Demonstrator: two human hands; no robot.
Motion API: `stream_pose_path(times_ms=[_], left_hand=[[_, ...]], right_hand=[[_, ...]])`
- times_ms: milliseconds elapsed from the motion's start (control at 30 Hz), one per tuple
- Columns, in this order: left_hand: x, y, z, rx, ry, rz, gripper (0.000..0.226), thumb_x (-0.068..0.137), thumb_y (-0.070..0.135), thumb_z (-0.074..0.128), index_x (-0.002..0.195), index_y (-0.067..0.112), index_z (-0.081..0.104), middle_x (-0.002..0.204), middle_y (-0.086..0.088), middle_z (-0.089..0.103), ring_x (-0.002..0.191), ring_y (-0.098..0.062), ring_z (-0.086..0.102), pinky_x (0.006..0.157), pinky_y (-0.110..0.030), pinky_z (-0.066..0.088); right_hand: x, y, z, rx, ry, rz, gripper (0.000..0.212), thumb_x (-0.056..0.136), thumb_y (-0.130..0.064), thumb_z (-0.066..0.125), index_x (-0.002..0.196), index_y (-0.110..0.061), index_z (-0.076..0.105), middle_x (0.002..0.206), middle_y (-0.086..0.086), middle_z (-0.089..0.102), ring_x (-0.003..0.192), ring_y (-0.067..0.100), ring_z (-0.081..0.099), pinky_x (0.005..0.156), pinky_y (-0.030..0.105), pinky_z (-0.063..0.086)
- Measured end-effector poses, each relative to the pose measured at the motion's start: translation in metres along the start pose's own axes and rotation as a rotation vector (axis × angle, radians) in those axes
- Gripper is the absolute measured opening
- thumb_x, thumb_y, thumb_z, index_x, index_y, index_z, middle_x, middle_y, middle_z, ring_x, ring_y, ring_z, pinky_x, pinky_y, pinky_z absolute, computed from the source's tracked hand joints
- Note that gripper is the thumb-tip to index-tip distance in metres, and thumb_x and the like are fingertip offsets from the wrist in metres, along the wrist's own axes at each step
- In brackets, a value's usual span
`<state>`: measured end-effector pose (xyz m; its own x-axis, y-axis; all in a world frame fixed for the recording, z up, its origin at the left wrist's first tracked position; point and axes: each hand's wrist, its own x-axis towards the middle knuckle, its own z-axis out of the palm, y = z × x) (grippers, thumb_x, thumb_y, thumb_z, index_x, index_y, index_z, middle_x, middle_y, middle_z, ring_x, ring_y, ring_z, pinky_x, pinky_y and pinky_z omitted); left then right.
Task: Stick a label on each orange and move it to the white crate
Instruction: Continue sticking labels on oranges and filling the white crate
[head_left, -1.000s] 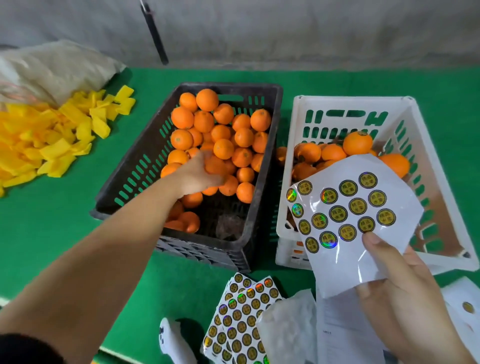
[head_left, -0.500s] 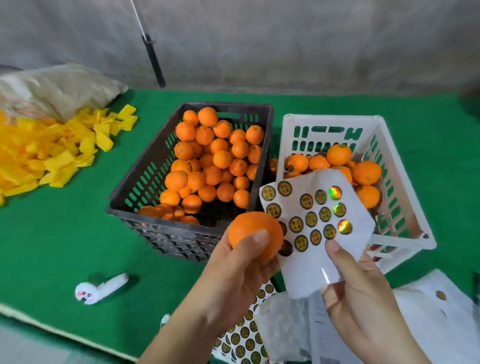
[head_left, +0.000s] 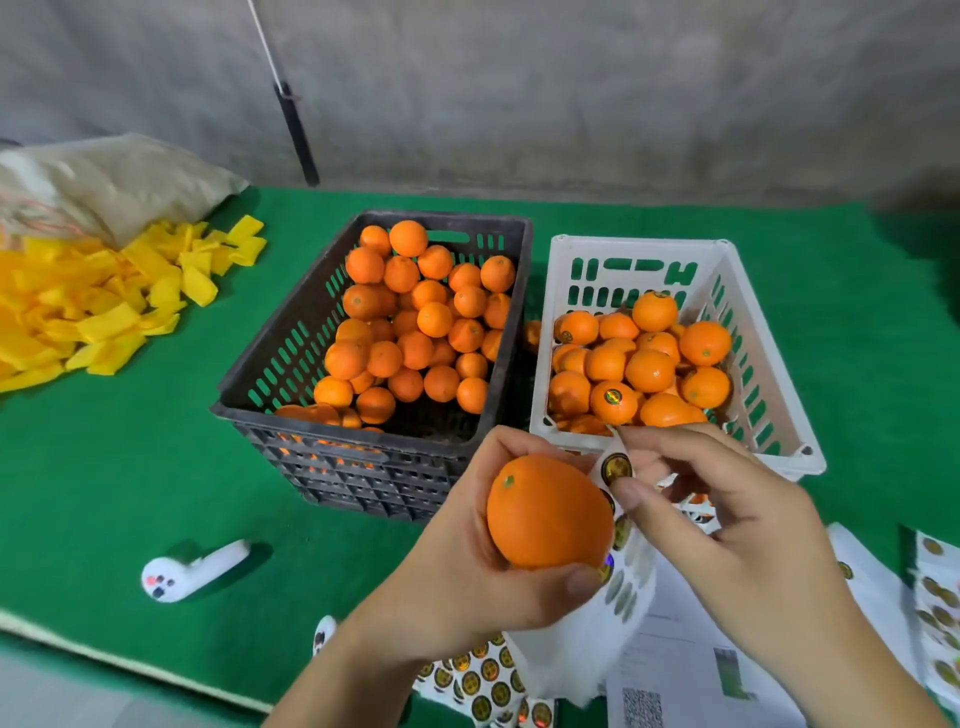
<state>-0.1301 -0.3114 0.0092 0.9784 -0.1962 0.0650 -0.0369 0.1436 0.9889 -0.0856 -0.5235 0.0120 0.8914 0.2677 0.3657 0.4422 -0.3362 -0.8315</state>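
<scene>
The orange (head_left: 549, 512) sits cupped in the left hand (head_left: 467, 561), fingers and thumb curled round it, stem end tilted up and away. Just right of that grip, the right hand (head_left: 727, 525) pinches a round label (head_left: 616, 466) off the sticker sheet (head_left: 597, 623), almost touching the fruit. The white crate (head_left: 769, 395) lies beyond both hands, nearer the right; the black crate (head_left: 291, 426) beyond the left.

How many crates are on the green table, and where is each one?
2. The black crate stands left of centre, filled with oranges. The white crate stands touching or nearly touching its right side, partly filled. Nothing suggests another hidden crate.
</scene>
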Motion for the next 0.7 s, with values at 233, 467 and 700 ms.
stream_pose_path(times_ms=[233, 467, 700], left_hand=[[-0.005, -0.001, -0.003, 0.022, -0.039, -0.004, 0.062, 0.074, 0.021, 0.085, 0.126, 0.025, 0.051, 0.130, 0.000, 0.062, 0.108, -0.027, 0.069, 0.082, -0.034, 0.058], [-0.006, 0.001, -0.011, -0.035, -0.170, -0.019, 0.068, 0.077, 0.019, 0.088, 0.130, 0.017, 0.046, 0.138, -0.011, 0.059, 0.117, -0.033, 0.066, 0.088, -0.038, 0.056], [-0.002, -0.004, -0.007, -0.003, -0.068, -0.026, 0.062, 0.079, 0.018, 0.086, 0.127, 0.023, 0.049, 0.139, -0.007, 0.062, 0.115, -0.034, 0.069, 0.086, -0.038, 0.059]], right_hand=[[0.000, -0.003, -0.004, 0.081, -0.021, 0.042, 0.016, 0.087, -0.038, 0.071, 0.101, -0.039, 0.079, 0.085, -0.005, 0.073, 0.077, 0.013, 0.068, 0.072, 0.014, 0.051], [0.004, 0.000, -0.013, 0.657, -0.180, 0.469, 0.051, 0.063, -0.059, 0.091, 0.091, -0.016, 0.082, 0.070, 0.004, 0.067, 0.064, 0.011, 0.060, 0.062, 0.019, 0.053], [0.000, -0.015, -0.008, 0.006, 0.379, -0.065, 0.016, 0.098, -0.025, 0.069, 0.096, -0.039, 0.076, 0.091, -0.013, 0.073, 0.081, 0.003, 0.065, 0.076, 0.009, 0.048]])
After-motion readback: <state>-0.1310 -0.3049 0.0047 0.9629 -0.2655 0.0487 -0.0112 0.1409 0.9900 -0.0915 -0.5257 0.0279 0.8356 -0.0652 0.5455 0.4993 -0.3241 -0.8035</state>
